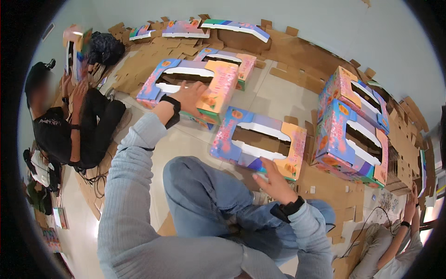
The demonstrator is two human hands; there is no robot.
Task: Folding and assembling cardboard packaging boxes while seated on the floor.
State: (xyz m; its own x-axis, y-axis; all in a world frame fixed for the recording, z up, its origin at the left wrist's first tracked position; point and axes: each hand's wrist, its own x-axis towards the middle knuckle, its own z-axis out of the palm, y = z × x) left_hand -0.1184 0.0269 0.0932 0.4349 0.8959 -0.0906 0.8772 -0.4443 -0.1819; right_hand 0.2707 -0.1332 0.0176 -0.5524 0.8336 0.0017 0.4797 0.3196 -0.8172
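Observation:
My left hand (189,98) rests on a colourful cardboard carton (222,76) with a large top opening, its fingers over the top near the opening and its thumb on the near side. This carton sits over another one, of which only a blue lower corner shows. In front of my knees stands a second carton (297,144), open-topped and blue, pink and orange. My right hand (276,183) is beside its near right edge, fingers apart and holding nothing; whether the fingertips touch the carton I cannot tell.
Another carton (246,65) stands behind the left one. At right, two cartons (330,139) stand together beside stacked flat brown cardboard (402,162). Cardboard sheets (148,60) line the wall. A seated person (55,125) at left raises a carton; another person's arm (399,237) shows lower right.

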